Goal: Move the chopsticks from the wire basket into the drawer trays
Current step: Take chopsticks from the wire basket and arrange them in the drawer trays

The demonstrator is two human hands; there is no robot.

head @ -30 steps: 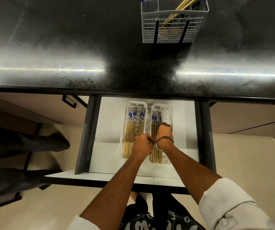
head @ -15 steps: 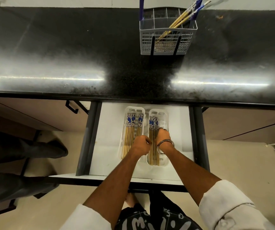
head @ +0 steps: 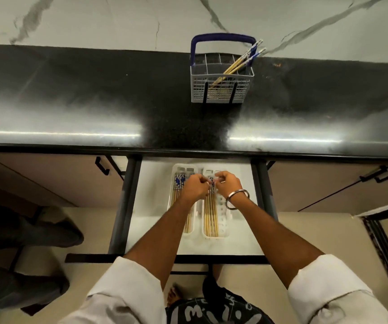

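The chopsticks (head: pixel 211 215) are lying in the right tray (head: pixel 223 226), long ends pointing from the drawer's (head: pixel 150 206) front to its back, while the left hand (head: pixel 195 188) and right hand (head: pixel 228 185), equally near, are pinching their far blue tips together.

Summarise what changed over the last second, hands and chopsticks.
Both hands, left hand and right hand, slid from mid-tray to the far, blue-patterned ends of the chopsticks in the right white plastic tray, fingers now pinching there. Grey wire basket keeps its few chopsticks; drawer stays open.
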